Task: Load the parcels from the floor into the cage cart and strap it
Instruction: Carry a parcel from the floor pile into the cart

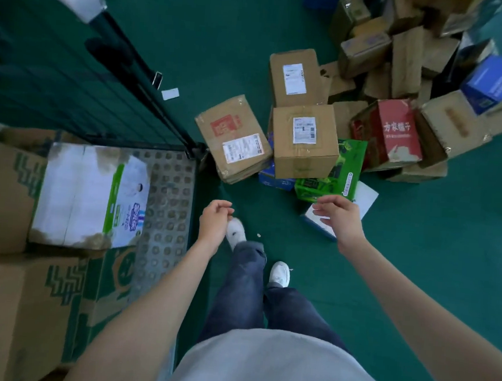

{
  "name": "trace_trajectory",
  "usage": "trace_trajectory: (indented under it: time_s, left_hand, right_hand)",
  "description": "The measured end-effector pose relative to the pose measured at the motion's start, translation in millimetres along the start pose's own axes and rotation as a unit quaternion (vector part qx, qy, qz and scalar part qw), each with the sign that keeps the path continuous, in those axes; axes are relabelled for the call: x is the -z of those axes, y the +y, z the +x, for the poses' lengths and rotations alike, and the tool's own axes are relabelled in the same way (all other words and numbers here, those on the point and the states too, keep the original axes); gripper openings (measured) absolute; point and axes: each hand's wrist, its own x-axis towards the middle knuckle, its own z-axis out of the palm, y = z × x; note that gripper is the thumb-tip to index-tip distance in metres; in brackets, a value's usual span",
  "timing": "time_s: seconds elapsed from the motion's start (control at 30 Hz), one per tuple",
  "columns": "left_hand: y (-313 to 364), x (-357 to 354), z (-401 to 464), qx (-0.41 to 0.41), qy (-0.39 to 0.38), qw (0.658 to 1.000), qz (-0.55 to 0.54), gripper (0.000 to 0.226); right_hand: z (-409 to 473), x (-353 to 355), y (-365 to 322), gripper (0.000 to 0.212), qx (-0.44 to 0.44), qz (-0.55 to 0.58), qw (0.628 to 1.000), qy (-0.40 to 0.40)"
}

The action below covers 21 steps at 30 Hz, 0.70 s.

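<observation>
Hands, left and right, loosely curled, hold nothing.

Bare green floor runs open through the frame's centre. The parcel heap fills the upper right; the cage cart's mesh wall and loaded cartons block the left.

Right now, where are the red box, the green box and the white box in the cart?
red box [394, 132]: head view, front face.
green box [339, 179]: head view, top.
white box [75, 194]: head view, top panel.
</observation>
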Motion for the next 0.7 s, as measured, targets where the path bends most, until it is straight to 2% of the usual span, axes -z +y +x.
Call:
trace_trajectory:
  time_s: [0.17, 0.37, 0.53, 0.7]
  left_hand:
    - [34, 3, 68, 0.027, 0.017, 0.999, 0.033, 0.029]
    - [75, 16, 124, 0.064, -0.021, 0.996, 0.066, 0.046]
    - [100, 27, 170, 0.104, -0.048, 0.99, 0.08, 0.056]
    - [95, 19, 210, 0.144, -0.034, 0.987, 0.07, 0.057]
  right_hand:
    - [51, -27, -37, 0.019, -0.011, 0.003, 1.0, 0.007]
    - [107, -64, -66, 0.019, -0.035, -0.018, 0.999, 0.005]
    - [159, -94, -86, 0.047, -0.061, -0.103, 0.991, -0.055]
    - [213, -135, -92, 0.056, -0.051, -0.202, 0.968, -0.143]
